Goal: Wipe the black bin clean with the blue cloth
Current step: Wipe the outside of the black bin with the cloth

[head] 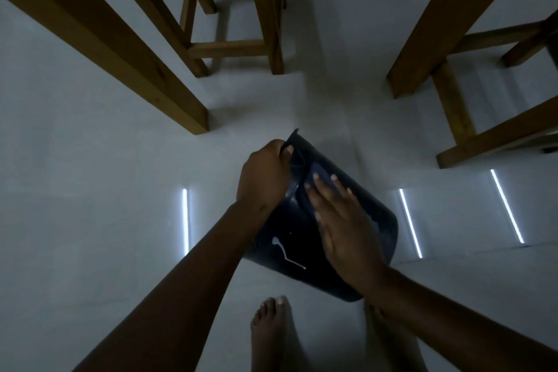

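Note:
A black bin (279, 263) is held tilted above the pale floor, its mouth pointing away from me. My left hand (264, 175) grips the bin's rim at the upper left. My right hand (344, 220) lies flat on the bin's upper side, fingers spread, pressing a blue cloth (322, 170) against it. Only the cloth's edges show, past the fingertips and beside the palm. A thin white streak (287, 254) runs down the bin's near side.
Thick wooden table legs (126, 48) stand at the left and right (447, 24), with a wooden stool (235, 18) behind. My bare feet (271, 332) are on the floor below the bin. Bright light strips reflect on the floor.

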A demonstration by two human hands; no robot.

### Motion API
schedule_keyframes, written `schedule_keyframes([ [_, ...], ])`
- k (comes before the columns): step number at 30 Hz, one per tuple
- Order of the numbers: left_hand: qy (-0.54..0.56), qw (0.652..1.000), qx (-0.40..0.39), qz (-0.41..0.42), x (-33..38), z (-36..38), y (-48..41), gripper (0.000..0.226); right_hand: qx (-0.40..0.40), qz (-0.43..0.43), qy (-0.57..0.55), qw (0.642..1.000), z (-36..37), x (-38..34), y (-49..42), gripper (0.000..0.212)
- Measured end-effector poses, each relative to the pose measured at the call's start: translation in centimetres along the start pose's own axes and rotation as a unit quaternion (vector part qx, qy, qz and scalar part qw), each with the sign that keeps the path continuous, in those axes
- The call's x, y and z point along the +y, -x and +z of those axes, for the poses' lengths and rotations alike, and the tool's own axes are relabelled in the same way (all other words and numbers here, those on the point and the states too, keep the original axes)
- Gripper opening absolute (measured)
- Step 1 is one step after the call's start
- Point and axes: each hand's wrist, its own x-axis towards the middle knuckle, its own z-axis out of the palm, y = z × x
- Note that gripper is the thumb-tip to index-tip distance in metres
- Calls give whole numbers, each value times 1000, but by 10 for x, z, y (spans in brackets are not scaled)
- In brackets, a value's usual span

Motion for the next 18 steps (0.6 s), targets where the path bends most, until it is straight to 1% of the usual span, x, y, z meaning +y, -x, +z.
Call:
schedule_keyframes([
  [2, 56, 996, -67, -9, 1, -6, -1, 22, 20, 46, -56, 997, -3, 4, -18, 47],
  [3, 116, 986, -121, -16, 0, -12, 1, 21, 35, 69, -84, 993, -7, 8, -26, 47],
  [5, 234, 946, -221, -30, -6, -23, 8, 29, 53, 128, -141, 980, -14, 21, -36, 44],
  [6, 247, 939, -237, -23, -10, -26, 12, 33, 59, 156, -163, 972, -18, 29, -37, 43],
  [7, 230, 947, -226, -9, -13, -25, 16, 33, 65, 167, -158, 971, -20, 35, -35, 43],
  [9, 161, 975, -149, 25, -16, -18, 18, 28, 70, 155, -109, 979, -18, 30, -18, 44],
  [10, 141, 983, -114, 36, -15, -13, 16, 25, 66, 119, -61, 989, -11, 20, -6, 45],
  [12, 117, 989, -79, 52, -14, -7, 11, 23, 31, 18, 34, 999, 1, 5, 14, 53],
  [13, 105, 990, -73, 61, -13, -5, 9, 23, 16, -22, 41, 999, 2, 6, 14, 58],
  [14, 98, 990, -73, 65, -14, -3, 8, 23, 14, -36, 16, 999, 0, 10, 5, 59],
  [15, 95, 990, -74, 68, -14, -3, 7, 24, 20, -12, -36, 999, -5, 15, -7, 57],
  [16, 95, 990, -75, 70, -14, -3, 8, 24, 30, 40, -101, 994, -11, 21, -21, 51],
  [18, 95, 991, -65, 73, -13, -3, 10, 24, 56, 124, -167, 977, -23, 35, -40, 43],
])
